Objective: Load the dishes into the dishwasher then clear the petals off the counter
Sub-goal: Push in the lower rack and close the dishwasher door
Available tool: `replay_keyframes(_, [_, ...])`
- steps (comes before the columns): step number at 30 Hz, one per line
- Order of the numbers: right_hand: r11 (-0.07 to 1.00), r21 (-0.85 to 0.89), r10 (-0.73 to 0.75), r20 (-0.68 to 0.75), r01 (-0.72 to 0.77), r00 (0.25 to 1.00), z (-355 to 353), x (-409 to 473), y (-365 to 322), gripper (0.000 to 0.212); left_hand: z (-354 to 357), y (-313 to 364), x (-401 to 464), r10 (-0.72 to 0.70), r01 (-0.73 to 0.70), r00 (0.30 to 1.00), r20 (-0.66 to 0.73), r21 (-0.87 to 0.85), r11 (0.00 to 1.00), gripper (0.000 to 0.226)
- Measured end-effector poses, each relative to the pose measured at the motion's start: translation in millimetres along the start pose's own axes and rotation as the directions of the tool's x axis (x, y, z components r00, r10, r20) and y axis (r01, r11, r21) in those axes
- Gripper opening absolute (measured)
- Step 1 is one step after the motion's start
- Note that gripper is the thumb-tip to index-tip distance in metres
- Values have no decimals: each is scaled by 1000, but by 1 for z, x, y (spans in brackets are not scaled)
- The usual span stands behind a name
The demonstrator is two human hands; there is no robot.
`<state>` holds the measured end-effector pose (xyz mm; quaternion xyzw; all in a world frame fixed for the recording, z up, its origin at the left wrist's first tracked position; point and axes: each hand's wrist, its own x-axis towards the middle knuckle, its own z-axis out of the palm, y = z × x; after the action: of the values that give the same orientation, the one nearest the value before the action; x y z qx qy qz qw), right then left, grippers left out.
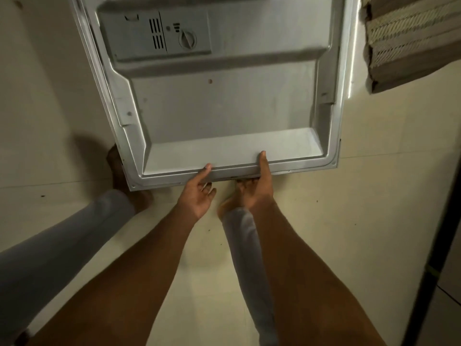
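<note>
The dishwasher door (219,106) lies folded down and open, its grey inner panel facing up, with the detergent dispenser (159,33) near the top. Both hands are at the door's near edge. My left hand (199,193) has its thumb on top of the edge and its fingers curled under it. My right hand (257,183) grips the same edge, thumb over the lip and fingers beneath. No dishes, racks or petals are in view.
Cream floor tiles (374,196) surround the door. A striped woven mat (409,38) lies at the upper right. My legs in light trousers and bare feet (129,186) stand just below the door's edge. A dark appliance edge (434,270) runs along the right side.
</note>
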<state>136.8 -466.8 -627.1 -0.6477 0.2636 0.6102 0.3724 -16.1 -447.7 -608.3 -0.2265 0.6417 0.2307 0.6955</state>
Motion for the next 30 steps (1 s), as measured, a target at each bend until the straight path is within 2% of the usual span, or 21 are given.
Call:
replay_keyframes(4, [999, 0, -34, 32, 34, 999, 2, 6, -3, 84, 7, -4, 11, 57, -61, 997, -45, -108, 992, 18])
replay_keyframes(8, [998, -58, 10, 1, -10, 1000, -5, -5, -11, 76, 3, -5, 9, 45, -57, 995, -88, -140, 989, 40])
replay_keyframes(11, [999, -42, 19, -37, -20, 999, -3, -24, -17, 76, 2, -3, -10, 21, -36, 993, -114, -134, 990, 46])
replay_keyframes(15, [998, -64, 11, -70, -15, 997, 1, -62, -24, 90, 9, -1, -55, 10, -24, 992, -123, -119, 993, 47])
replay_keyframes(19, [997, -70, -29, -89, 23, 996, 12, -127, -38, 67, 21, 4, -121, 22, -32, 988, -153, -63, 997, 56])
replay_keyframes(24, [988, -153, -62, -174, 36, 983, 29, -210, -62, 56, 39, 15, -214, 87, -82, 986, -145, 40, 996, 66])
replay_keyframes(27, [981, -186, -96, -242, 51, 965, 49, -260, -77, 79, 51, 26, -266, 117, -106, 986, -119, 94, 990, 66])
replay_keyframes(30, [982, -150, -149, -241, 115, 959, 66, -301, -88, 97, 69, 41, -318, 148, -133, 984, -98, 149, 980, 57])
